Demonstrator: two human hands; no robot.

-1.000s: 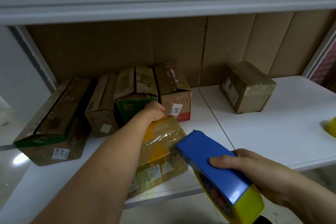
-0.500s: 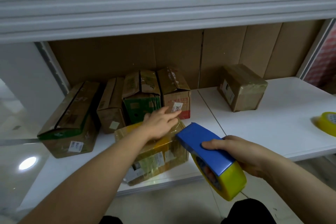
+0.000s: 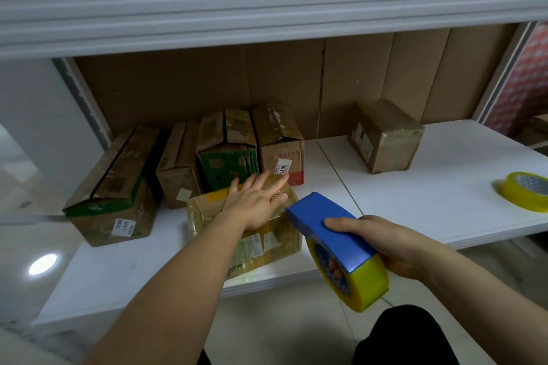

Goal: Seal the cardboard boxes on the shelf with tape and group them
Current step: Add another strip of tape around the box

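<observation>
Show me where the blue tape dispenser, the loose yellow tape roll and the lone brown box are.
blue tape dispenser (image 3: 329, 234): head view, blue top cover.
loose yellow tape roll (image 3: 517, 197): head view, outer yellow side.
lone brown box (image 3: 394, 151): head view, front face.

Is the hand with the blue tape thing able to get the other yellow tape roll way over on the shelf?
Probably yes. The loose tape roll lies on bare shelf with nothing between, but the right hand is full with the tape dispenser.

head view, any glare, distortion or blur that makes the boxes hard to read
Head view: a round lamp glare spot on the glossy floor at left; wide-angle bending curves the white upper shelf edge; shiny clear tape on the yellow-brown cardboard box under the left hand reflects light; box label print is too soft to read.
</observation>
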